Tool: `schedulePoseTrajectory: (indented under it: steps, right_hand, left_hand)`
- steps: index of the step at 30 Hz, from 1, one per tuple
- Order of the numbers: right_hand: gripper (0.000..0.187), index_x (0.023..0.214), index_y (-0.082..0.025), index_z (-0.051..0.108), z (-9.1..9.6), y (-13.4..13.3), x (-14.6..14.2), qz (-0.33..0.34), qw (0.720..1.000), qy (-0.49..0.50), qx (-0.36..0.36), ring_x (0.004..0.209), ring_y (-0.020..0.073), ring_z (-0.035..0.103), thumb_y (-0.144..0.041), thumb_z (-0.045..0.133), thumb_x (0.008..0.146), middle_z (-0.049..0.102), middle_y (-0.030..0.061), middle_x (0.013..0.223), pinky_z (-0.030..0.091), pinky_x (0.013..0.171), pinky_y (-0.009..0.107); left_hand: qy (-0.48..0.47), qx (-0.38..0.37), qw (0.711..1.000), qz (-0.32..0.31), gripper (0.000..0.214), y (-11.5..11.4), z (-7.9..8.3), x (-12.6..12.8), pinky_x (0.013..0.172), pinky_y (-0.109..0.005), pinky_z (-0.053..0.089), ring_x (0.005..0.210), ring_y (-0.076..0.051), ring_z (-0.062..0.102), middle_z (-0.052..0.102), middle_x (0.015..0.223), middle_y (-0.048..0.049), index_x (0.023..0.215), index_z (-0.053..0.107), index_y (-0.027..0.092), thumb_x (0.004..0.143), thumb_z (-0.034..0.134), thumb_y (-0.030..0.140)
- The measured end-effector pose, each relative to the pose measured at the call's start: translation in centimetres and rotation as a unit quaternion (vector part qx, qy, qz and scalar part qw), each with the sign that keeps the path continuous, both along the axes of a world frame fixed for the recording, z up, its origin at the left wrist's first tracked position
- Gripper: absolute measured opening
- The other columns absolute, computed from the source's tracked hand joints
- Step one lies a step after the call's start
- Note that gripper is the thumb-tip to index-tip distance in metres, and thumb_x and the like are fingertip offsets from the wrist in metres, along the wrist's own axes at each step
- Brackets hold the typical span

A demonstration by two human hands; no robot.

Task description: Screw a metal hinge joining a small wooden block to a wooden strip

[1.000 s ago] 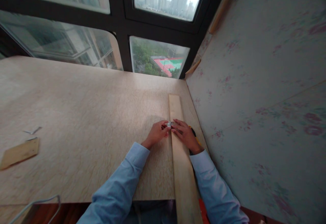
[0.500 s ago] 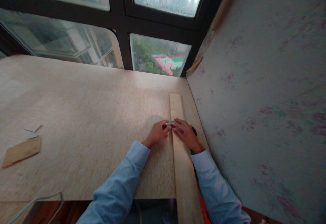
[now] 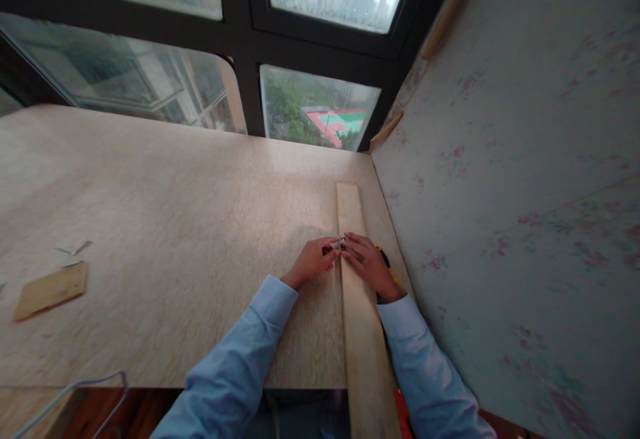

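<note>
A long pale wooden board [image 3: 367,352] lies lengthwise on the stone-patterned tabletop [image 3: 200,246], its near end jutting past the front edge. At the board's left edge sits a small shiny metal piece [image 3: 342,244], too small to tell its kind. My left hand [image 3: 311,262] pinches it from the left between thumb and fingers. My right hand [image 3: 367,262] lies over the board, its fingertips closed against the same metal piece. Partly hidden behind the right hand is a black and yellow object [image 3: 384,256].
On the far left lie a small wooden plate [image 3: 53,290] and thin metal strips [image 3: 75,249]. A grey cable [image 3: 95,380] loops over the front edge. A floral-papered wall [image 3: 480,206] stands close on the right; dark-framed windows [image 3: 240,46] border the back.
The view has shifted slightly, so everything sits a little farther right. Both hands stay at the metal piece on the board's edge, with only slight finger movement.
</note>
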State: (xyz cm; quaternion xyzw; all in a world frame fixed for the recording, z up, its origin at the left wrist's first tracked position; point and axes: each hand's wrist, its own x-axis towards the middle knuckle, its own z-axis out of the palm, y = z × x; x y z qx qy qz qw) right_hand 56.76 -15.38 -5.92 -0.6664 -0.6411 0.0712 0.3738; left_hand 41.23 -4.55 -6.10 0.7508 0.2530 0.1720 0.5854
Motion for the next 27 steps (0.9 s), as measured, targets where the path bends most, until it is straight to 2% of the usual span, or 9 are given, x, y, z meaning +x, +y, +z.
schedulePoseTrajectory:
  steps: [16,27]
  right_hand:
    - [0.031,0.122,-0.026,0.066,0.03,-0.1,-0.05,0.01,1.0,-0.019,-0.006,0.12,0.0233,0.055,-0.029,0.055,0.093,0.062,0.011,0.128,0.046,0.103,0.045]
    - [0.025,0.11,-0.024,0.071,0.3,-0.05,-0.21,0.006,0.999,-0.044,-0.003,0.115,0.0254,0.058,-0.025,0.055,0.091,0.065,0.0123,0.124,0.048,0.099,0.048]
  left_hand:
    - [-0.011,-0.012,1.0,0.008,0.042,-0.1,-0.35,0.05,0.061,-0.025,0.051,0.057,-0.013,0.064,0.073,0.081,-0.0054,0.121,0.062,0.013,0.082,0.058,0.028]
    - [-0.035,-0.013,0.999,0.002,0.041,-0.19,-0.56,0.07,0.06,-0.024,0.051,0.059,-0.013,0.063,0.071,0.082,-0.0031,0.12,0.061,0.016,0.08,0.061,0.027]
